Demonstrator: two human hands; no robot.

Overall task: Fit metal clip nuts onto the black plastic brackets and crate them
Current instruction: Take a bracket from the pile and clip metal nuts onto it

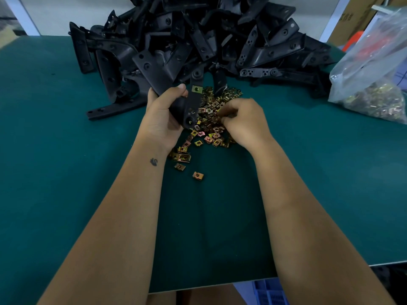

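My left hand [164,115] grips a black plastic bracket [189,108] upright above the green table. One brass-coloured clip nut [196,89] sits fitted on the bracket's upper edge. My right hand [244,122] lies on the loose pile of clip nuts [209,119] with its fingers curled, pinching at nuts there; exactly what it holds is hidden by the fingers. A big heap of black brackets [198,40] fills the back of the table.
A clear plastic bag of more clip nuts [374,84] lies at the right edge. Stray nuts [197,175] lie nearer me. A blue crate [271,292] shows below the table's front edge. Cardboard boxes [352,16] stand at the back right.
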